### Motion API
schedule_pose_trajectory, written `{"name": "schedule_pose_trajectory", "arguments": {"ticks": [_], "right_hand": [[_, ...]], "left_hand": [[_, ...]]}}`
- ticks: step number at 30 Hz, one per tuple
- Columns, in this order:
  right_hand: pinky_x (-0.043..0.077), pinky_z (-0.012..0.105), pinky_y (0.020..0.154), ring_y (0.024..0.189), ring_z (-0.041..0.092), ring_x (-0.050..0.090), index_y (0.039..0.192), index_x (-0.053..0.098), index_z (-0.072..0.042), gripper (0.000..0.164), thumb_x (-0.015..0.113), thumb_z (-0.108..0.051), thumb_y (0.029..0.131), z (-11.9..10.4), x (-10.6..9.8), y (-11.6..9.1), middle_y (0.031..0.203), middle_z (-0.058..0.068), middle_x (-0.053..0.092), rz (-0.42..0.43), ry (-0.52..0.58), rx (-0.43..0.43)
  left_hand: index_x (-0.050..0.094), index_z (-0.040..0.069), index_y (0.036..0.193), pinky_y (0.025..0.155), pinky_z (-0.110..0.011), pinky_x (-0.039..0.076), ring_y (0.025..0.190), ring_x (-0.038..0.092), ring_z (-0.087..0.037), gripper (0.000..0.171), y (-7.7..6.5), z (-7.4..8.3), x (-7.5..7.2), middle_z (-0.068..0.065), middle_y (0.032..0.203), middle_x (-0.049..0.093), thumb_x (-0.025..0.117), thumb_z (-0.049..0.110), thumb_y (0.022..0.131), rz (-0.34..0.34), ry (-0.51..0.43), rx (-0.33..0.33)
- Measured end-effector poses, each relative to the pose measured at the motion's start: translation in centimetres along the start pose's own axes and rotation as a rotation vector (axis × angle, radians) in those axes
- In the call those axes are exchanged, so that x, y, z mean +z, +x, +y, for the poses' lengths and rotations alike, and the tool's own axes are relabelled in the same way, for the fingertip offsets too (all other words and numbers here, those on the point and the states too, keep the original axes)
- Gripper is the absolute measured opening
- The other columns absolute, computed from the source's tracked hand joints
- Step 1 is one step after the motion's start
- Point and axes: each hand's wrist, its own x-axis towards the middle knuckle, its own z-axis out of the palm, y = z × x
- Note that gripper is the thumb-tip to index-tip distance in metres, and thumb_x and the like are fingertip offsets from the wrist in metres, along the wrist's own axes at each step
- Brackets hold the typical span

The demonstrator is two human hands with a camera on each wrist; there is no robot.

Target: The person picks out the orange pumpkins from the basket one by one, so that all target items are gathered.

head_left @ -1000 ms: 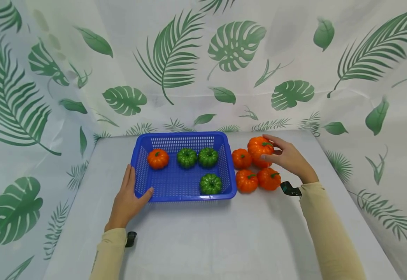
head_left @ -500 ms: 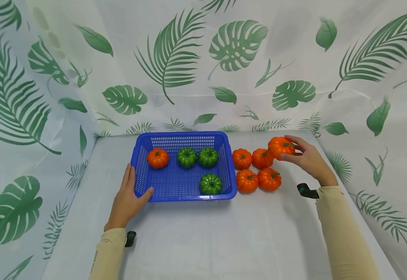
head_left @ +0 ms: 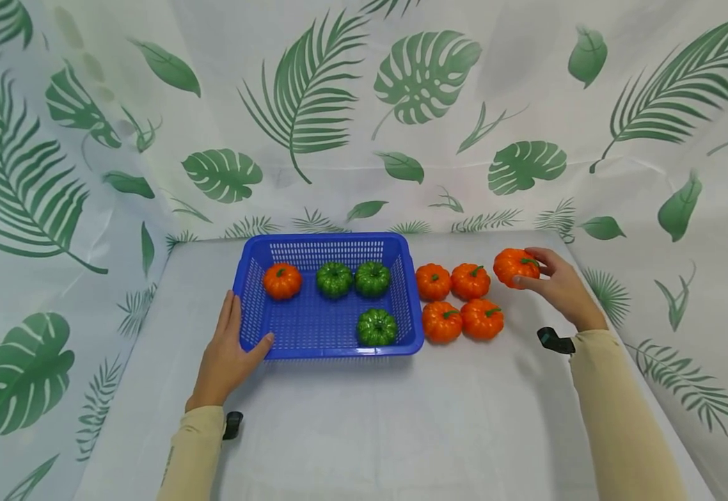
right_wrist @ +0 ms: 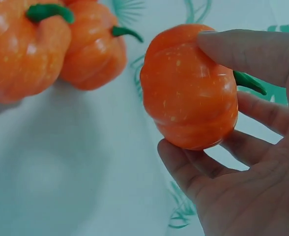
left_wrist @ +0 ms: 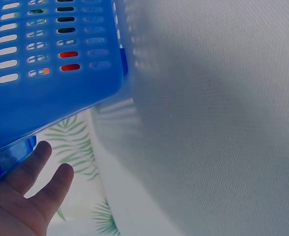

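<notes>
My right hand (head_left: 561,287) holds a small orange pumpkin (head_left: 516,268) with a green stem, thumb on one side and fingers on the other. In the right wrist view this orange pumpkin (right_wrist: 191,88) looks raised off the table, its stem toward the palm. My left hand (head_left: 223,355) rests at the near left corner of a blue plastic basket (head_left: 329,353), fingers extended along its side and thumb by the front rim. Inside the basket are one orange pumpkin (head_left: 282,282) and three green pumpkins, including a front one (head_left: 376,328).
Several orange pumpkins stand in two rows just right of the basket, among them a near right one (head_left: 482,320) and a far left one (head_left: 433,282). A white cloth covers the table (head_left: 364,424). A leaf-patterned curtain (head_left: 339,125) rises behind and at both sides.
My right hand has carried the held pumpkin rightward, away from the other orange pumpkins, and slightly lower in the last half second. The left hand and basket have stayed put.
</notes>
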Motion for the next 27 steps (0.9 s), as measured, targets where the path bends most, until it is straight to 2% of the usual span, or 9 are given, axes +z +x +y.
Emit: {"name": "schedule_pose_trajectory", "arguments": {"ticks": [7, 13, 27], "right_hand": [[0.035, 0.073, 0.114, 0.146, 0.061, 0.032, 0.166, 0.026, 0.004, 0.08, 0.07, -0.025, 0.105, 2.2, 0.9, 1.5, 0.168, 0.034, 0.026, -0.007, 0.01, 0.009], [0.035, 0.071, 0.116, 0.145, 0.062, 0.035, 0.163, 0.025, 0.01, 0.079, 0.07, -0.019, 0.105, 3.2, 1.4, 2.1, 0.165, 0.039, 0.027, -0.021, -0.003, 0.027], [0.029, 0.072, 0.118, 0.146, 0.058, 0.031, 0.161, 0.025, 0.012, 0.081, 0.07, -0.026, 0.105, 4.4, 2.4, 2.9, 0.164, 0.04, 0.025, -0.03, -0.08, 0.084]], "left_hand": [[0.0, 0.009, 0.173, 0.119, -0.07, 0.028, 0.156, 0.024, -0.053, 0.106, 0.0, -0.4, -0.1, -0.007, 0.18, -0.007, 0.065, 0.053, 0.101, 0.01, 0.004, 0.005], [0.003, 0.007, 0.173, 0.12, -0.068, 0.029, 0.157, 0.023, -0.051, 0.105, 0.0, -0.4, 0.2, -0.009, 0.18, -0.004, 0.066, 0.052, 0.101, 0.015, -0.001, 0.008], [0.001, 0.009, 0.173, 0.121, -0.066, 0.026, 0.159, 0.019, -0.048, 0.105, 0.2, -0.1, 0.2, -0.005, 0.18, -0.008, 0.065, 0.052, 0.101, 0.0, 0.007, -0.017]]}}
